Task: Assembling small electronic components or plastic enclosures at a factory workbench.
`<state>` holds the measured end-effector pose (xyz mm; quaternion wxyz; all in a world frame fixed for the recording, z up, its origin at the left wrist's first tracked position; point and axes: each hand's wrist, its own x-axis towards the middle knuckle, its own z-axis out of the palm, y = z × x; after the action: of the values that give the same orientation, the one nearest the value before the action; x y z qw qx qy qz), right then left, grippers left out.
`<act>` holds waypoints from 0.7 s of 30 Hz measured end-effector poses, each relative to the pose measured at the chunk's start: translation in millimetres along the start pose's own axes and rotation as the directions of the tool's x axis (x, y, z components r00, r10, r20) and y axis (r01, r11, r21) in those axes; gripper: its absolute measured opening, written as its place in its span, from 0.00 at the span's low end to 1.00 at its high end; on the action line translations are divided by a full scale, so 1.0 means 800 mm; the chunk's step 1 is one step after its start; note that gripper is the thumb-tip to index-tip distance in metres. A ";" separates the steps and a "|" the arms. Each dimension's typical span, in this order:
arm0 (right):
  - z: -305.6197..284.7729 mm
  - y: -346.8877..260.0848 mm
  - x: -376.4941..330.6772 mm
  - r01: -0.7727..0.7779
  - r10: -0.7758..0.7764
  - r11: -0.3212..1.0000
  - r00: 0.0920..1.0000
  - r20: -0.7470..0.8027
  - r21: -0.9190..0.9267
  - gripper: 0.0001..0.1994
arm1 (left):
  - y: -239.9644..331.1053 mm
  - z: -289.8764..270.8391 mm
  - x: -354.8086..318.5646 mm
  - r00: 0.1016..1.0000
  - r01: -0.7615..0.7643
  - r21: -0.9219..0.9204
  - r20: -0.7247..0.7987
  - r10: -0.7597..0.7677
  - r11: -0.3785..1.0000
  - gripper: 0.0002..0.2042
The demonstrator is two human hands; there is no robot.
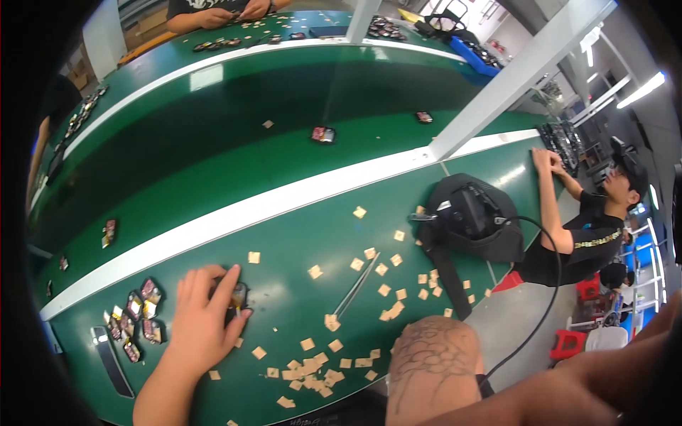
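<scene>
My left hand (201,321) lies on the green table (284,241), its fingers and thumb closed around a small black part (239,294) that is mostly covered. Metal tweezers (355,287) lie to its right among several loose tan squares (312,366). Left of the hand sits a cluster of small black-and-red parts (135,319). My right forearm (568,397) crosses the lower right corner, but its hand is out of the picture. A tattooed knee or elbow (433,369) rises at the table's near edge.
A black pouch (476,220) with a strap and cable lies at the right. A dark flat bar (110,358) lies near the left edge. Beyond a white strip, a conveyor carries parts (323,135). A co-worker (597,227) leans on the table at right, and another person's hands (213,15) work at the far side.
</scene>
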<state>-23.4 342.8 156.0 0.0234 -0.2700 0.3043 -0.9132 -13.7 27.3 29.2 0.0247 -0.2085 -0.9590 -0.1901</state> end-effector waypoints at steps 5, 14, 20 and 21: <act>-0.004 -0.016 -0.002 -0.043 0.043 0.997 0.999 0.000 -0.056 0.03 | 0.002 0.004 0.002 1.000 0.015 -0.026 -0.004 -0.015 1.000 0.34; 0.000 -0.014 0.008 -0.131 0.132 0.991 0.991 0.031 -0.036 0.04 | 0.000 0.002 0.003 1.000 -0.006 0.018 -0.022 0.007 1.000 0.34; 0.017 0.007 0.027 -0.204 0.201 0.979 0.973 0.110 0.021 0.05 | -0.005 0.003 0.001 0.999 -0.016 -0.026 -0.031 0.015 1.000 0.32; 0.020 0.010 0.033 -0.219 0.214 0.975 0.968 0.135 0.029 0.05 | -0.005 0.003 0.000 0.999 0.001 -0.013 -0.048 -0.002 1.000 0.32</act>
<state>-38.9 322.3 175.1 0.1489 -0.2940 0.3097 -0.8919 -15.4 24.9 25.3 0.0461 -0.2034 -0.9571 -0.2013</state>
